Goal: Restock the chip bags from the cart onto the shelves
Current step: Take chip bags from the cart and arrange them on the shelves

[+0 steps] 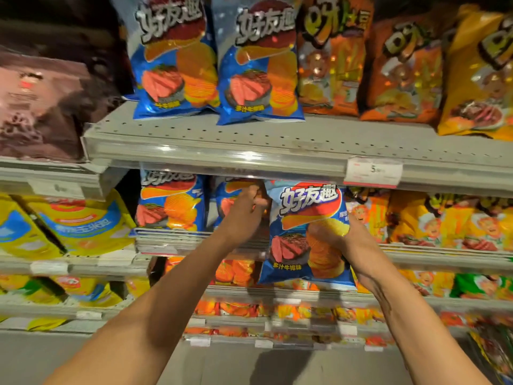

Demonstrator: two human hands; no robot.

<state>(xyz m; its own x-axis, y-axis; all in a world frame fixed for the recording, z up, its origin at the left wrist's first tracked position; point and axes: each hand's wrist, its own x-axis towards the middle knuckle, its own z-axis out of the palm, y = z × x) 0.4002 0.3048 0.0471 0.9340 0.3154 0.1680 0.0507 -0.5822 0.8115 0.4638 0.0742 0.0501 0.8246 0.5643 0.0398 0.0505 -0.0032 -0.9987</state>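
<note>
Head view: 1 blue chip bag [305, 234] in right hand [352, 240], fingers wrapped round its right edge, held upright in front of the 2nd shelf [172, 240]. Bag: glossy blue, steak + ridged chips pic, white lettering on red. Left hand [244, 215] reaches into that shelf w/ curled fingers on a shelved blue bag [230, 201]. 2 same bags [216, 62] on top shelf [249, 140], 2 below. 1 price tag [373, 172].

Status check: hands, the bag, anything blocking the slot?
Right hand grips blue chip bag, held in front of second shelf. Left hand on a shelved blue bag in the slot. Nothing else blocking.
</note>
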